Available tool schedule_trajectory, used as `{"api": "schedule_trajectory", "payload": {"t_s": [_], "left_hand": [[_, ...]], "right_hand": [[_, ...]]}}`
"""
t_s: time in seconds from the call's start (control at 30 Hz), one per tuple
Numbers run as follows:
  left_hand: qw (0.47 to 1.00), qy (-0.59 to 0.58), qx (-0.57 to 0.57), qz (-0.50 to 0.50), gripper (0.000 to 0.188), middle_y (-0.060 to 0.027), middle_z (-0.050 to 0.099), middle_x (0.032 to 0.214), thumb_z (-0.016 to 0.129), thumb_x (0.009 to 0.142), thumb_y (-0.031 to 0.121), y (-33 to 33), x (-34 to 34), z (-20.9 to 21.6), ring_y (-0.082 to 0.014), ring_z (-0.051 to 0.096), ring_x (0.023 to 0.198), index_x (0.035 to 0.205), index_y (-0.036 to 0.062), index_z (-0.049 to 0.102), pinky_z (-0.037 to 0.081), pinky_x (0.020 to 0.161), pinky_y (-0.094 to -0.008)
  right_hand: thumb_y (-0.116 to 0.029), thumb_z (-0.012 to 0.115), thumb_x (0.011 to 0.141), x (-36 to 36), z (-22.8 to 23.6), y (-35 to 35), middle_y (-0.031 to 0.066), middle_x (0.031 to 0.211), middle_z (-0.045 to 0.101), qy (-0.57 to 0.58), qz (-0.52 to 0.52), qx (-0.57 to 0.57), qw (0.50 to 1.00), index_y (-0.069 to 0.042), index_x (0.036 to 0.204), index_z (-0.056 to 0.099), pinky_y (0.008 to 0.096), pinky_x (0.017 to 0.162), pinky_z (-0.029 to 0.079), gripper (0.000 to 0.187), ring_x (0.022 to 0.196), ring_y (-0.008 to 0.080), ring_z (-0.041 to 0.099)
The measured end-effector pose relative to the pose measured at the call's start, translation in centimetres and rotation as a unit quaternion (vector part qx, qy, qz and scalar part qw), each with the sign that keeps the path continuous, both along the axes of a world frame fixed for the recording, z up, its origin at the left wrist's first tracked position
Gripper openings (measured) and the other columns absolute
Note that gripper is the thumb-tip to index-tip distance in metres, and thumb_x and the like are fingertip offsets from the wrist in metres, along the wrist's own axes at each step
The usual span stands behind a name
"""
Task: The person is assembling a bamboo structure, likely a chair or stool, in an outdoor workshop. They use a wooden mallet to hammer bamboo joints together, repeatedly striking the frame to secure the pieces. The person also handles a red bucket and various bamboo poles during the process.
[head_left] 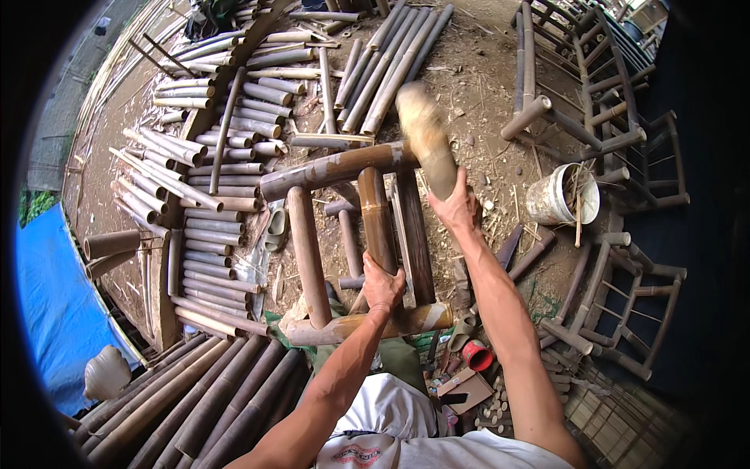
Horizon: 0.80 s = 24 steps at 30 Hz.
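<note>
In front of me stands a bamboo frame: a thick far pole [324,170] and a near pole [351,328], joined by several crosspieces. My left hand [383,285] is closed round the wet-looking middle crosspiece [375,215], close to the near pole. A wooden mallet [428,137], its pale, worn head smeared by motion, is gripped by its handle in my right hand [457,205]. The mallet is at the right end of the far pole; whether it touches the pole I cannot tell. Part of the frame's lower structure is hidden behind the crosspieces.
Cut bamboo lengths [215,234] lie in rows at left, with thicker poles [211,391] at lower left. A white bucket [551,199] with sticks stands at right. Beyond it are bamboo frames [609,313]. A red cup [477,356] and a saw blade [509,246] lie nearby.
</note>
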<state>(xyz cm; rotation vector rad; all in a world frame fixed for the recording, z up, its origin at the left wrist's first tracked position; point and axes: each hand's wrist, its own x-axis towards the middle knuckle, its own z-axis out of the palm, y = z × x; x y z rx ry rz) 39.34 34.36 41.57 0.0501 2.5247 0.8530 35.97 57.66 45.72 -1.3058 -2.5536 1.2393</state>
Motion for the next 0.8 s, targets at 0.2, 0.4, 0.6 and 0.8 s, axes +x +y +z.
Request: {"api": "schedule_trajectory", "payload": {"t_s": [0.2, 0.4, 0.6, 0.8], "left_hand": [[1.000, -0.007, -0.010, 0.009, 0.095, -0.0271, 0.057, 0.125, 0.075, 0.073, 0.037, -0.4, -0.7, -1.3, -0.0456, 0.060, 0.109, 0.147, 0.0039, 0.025, 0.050, 0.090, -0.0502], [0.999, 0.044, -0.003, -0.023, 0.093, -0.0277, 0.053, 0.129, 0.073, 0.076, 0.034, -0.2, -0.7, -1.9, -0.0459, 0.058, 0.110, 0.146, -0.0014, 0.024, 0.049, 0.091, -0.0512], [0.995, 0.083, 0.021, -0.045, 0.097, -0.0303, 0.052, 0.128, 0.072, 0.080, 0.042, -1.9, -0.4, -3.1, -0.0461, 0.056, 0.113, 0.148, -0.0045, 0.021, 0.048, 0.094, -0.0492], [0.950, 0.247, 0.070, -0.178, 0.071, -0.0311, 0.043, 0.138, 0.057, 0.095, 0.044, -12.7, -3.7, 4.1, -0.0442, 0.042, 0.129, 0.141, -0.0061, 0.037, 0.034, 0.108, -0.0505]], "right_hand": [[-0.031, 0.080, 0.076, -1.4, -0.7, -1.2, 0.0278, 0.116, 0.062, 0.305, -0.005, 0.083, 0.949, 0.000, 0.145, 0.028, 0.0467, 0.086, 0.053, 0.092, 0.101, 0.0379, 0.066], [-0.039, 0.080, 0.076, 1.0, -1.1, -1.9, 0.0320, 0.124, 0.057, 0.158, -0.034, -0.023, 0.987, 0.006, 0.143, 0.028, 0.0423, 0.093, 0.051, 0.096, 0.112, 0.0385, 0.062], [-0.022, 0.078, 0.078, 15.2, 6.0, -13.8, 0.0162, 0.119, 0.060, 0.222, -0.067, -0.104, 0.967, 0.003, 0.130, 0.046, 0.0392, 0.096, 0.047, 0.065, 0.108, 0.0268, 0.060], [-0.029, 0.082, 0.074, 31.5, 5.8, -24.3, 0.0225, 0.123, 0.059, 0.086, -0.171, -0.103, 0.976, 0.003, 0.137, 0.039, 0.0425, 0.099, 0.045, 0.083, 0.114, 0.0341, 0.059]]}}
